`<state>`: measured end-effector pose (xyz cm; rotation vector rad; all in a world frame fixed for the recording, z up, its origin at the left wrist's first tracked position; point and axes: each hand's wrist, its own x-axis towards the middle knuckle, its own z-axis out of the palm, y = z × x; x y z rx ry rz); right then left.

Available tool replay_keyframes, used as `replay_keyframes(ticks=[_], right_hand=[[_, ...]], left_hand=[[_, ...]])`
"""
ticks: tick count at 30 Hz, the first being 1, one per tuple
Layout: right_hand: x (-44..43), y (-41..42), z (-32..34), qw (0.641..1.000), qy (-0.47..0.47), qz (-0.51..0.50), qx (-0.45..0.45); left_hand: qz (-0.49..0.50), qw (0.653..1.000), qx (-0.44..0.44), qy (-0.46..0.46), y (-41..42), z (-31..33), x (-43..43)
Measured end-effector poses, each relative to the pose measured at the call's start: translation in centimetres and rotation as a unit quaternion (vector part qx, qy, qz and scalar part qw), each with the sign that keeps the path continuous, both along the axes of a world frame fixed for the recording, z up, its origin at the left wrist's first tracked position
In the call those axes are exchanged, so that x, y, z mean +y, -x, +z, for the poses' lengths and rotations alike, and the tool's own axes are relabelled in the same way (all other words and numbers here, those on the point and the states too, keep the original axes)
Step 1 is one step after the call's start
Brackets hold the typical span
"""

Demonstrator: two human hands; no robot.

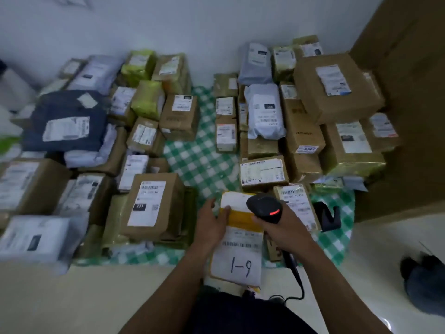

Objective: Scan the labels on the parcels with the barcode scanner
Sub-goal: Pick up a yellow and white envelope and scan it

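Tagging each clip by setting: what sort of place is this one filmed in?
Probably an informal parcel sorting spot in a plain room: labelled parcels lie piled on a green checked cloth on the floor, and the right hand grips a corded barcode scanner.

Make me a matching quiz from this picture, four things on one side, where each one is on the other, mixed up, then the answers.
Things:
1 black handheld barcode scanner
2 yellow padded envelope marked 1-9
3 dark blue plastic mailer bag
4 black scanner stand

Places:
A on the left pile of parcels
B in the right hand
C on the green checked cloth
D held by the left hand

Pairs: 1-B, 2-D, 3-A, 4-C
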<state>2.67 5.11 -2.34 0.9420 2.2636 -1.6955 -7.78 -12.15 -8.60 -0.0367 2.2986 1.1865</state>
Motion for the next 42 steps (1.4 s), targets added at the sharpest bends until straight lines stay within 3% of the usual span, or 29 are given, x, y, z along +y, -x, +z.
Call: replay_keyframes(ticks=[3,7,16,23,26,30,36,42], right_hand=[[-0.2,0.2,-0.3,1.000,0.015,0.023,-0.012],[-0.6,-0.2,-0.5,0.999,0.045,0.023,-0.012],[-2.1,0.7,1.0,0.994,0.099,0.019,0.051],[-3.6,1.9,2.2,0.991,0.123,0.026,0.053],[-3.9,1.4,2.9,0.995,0.081,0.029,0.047],[-3.3,-1.0,3.8,0.998,0.047,0.042,-0.015],[-2.8,-3.3,4.6,0.990,0.077,0.063,-0.096],[-2.6,-2.8,5.8,0.982,0.072,0.109,-0.134]], left_hand=[[0.024,0.999,-0.015,0.016,-2.0,0.2,-1.1],[0.006,0.997,-0.072,-0.033,-4.5,1.1,-2.4],[0.093,0.980,-0.046,-0.167,-6.4,1.8,-5.0],[0.132,0.973,-0.016,-0.188,-6.5,0.4,-5.2],[0.174,0.966,-0.005,-0.192,-6.1,-0.2,-5.1],[0.232,0.929,-0.097,-0.273,-5.8,-1.0,-4.1],[0.230,0.925,-0.118,-0.280,-5.8,-2.0,-2.6],[0.259,0.896,-0.160,-0.324,-5.4,-1.6,-2.2]])
